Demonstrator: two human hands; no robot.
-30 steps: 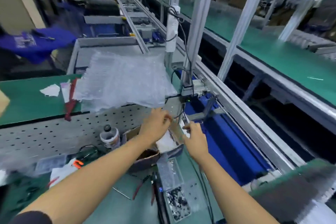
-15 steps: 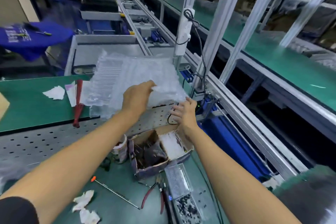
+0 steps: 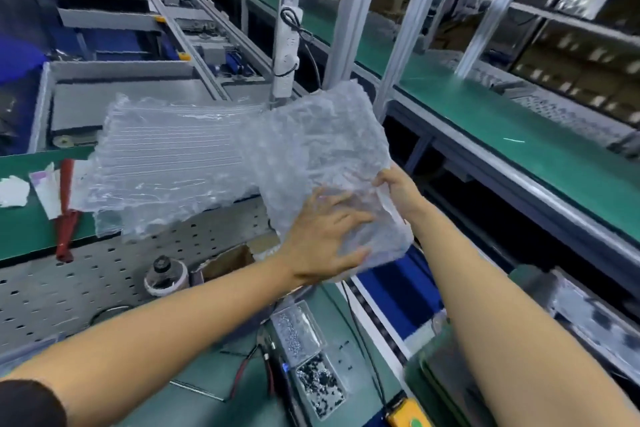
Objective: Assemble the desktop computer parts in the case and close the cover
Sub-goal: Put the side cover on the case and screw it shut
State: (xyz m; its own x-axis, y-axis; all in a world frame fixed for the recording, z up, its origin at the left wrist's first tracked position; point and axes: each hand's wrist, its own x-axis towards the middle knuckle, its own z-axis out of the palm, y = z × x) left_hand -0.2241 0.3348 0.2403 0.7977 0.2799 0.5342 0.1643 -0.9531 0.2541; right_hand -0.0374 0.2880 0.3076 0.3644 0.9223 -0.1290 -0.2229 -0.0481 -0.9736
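A bubble-wrapped package is held up in the air above the perforated metal panel, tilted toward me. What is inside cannot be made out through the wrap. My left hand presses flat against its near lower face with fingers spread. My right hand grips its right edge, fingers curled round the wrap. A second clear air-cushion sheet lies behind it on the green shelf. No computer case is visible.
Below the hands are an open cardboard box, a small bottle, a clear screw tray, red-handled pliers and a blue bin. A red tool lies on the shelf. Aluminium posts and a power strip rise behind.
Both hands rose from the cardboard box to the shelf and took hold of the bubble-wrapped package, which is now lifted off the shelf and pulled toward me and to the right.
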